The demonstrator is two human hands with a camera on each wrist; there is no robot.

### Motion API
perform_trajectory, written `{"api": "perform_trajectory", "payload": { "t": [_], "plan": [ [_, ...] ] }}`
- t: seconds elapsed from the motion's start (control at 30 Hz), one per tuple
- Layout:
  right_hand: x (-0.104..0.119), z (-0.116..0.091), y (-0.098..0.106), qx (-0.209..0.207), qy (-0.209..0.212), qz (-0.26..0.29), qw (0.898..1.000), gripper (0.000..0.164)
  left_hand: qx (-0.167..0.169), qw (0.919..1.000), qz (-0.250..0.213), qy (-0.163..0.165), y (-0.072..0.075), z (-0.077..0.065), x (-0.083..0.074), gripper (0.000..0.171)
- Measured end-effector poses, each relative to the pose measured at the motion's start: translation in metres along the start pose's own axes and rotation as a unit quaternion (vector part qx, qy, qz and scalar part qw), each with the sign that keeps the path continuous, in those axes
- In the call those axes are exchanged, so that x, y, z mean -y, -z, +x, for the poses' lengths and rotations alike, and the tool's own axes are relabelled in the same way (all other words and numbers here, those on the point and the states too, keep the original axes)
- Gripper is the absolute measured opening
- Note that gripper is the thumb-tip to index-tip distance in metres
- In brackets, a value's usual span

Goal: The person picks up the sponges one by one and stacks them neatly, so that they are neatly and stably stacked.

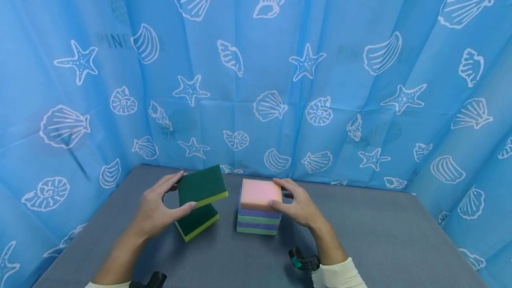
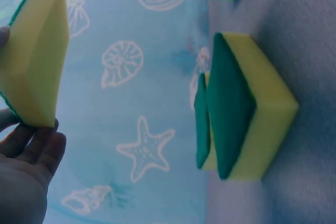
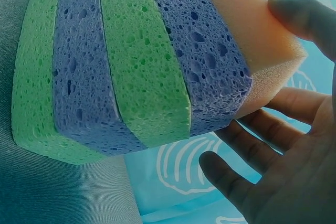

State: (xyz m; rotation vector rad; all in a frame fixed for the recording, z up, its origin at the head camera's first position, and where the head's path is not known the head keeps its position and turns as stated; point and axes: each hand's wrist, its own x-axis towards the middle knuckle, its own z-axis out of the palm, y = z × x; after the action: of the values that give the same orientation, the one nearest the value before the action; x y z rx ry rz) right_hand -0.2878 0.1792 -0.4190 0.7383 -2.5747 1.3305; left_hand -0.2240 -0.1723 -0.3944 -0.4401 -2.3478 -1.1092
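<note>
My left hand (image 1: 154, 211) grips a scouring sponge (image 1: 202, 186), dark green on top and yellow below, between thumb and fingers. It is held tilted, well above a second green-and-yellow sponge (image 1: 197, 222) that lies on the table. Behind that one, the left wrist view shows another such sponge (image 2: 201, 124), hidden in the head view. With thumb and fingers, my right hand (image 1: 301, 206) pinches a peach-pink sponge (image 1: 260, 194) at its right side. This sits atop a stack of porous sponges (image 3: 142, 66), alternating green and purple.
A grey cloth-covered table (image 1: 380, 234) lies under everything. Blue curtains (image 1: 256, 66) with white shell and starfish prints rise along its back and both sides. The stack stands just right of the green-and-yellow sponges, with a narrow gap between.
</note>
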Motion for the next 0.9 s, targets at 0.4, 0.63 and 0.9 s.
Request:
{"api": "perform_trajectory", "payload": {
  "t": [0.4, 0.63, 0.9],
  "plan": [
    [0.002, -0.001, 0.003, 0.001, -0.001, 0.003, 1.000, 0.064, 0.026, 0.9982, -0.049, -0.024, -0.027, 0.015, -0.012, 0.072],
    [0.000, -0.001, 0.003, 0.008, 0.015, 0.016, 1.000, 0.064, 0.041, 0.9964, -0.061, -0.043, -0.044, 0.023, -0.018, 0.071],
    [-0.001, -0.001, 0.002, 0.007, 0.022, 0.016, 1.000, 0.065, 0.071, 0.9950, -0.068, -0.019, -0.057, 0.033, -0.022, 0.072]
  ]
}}
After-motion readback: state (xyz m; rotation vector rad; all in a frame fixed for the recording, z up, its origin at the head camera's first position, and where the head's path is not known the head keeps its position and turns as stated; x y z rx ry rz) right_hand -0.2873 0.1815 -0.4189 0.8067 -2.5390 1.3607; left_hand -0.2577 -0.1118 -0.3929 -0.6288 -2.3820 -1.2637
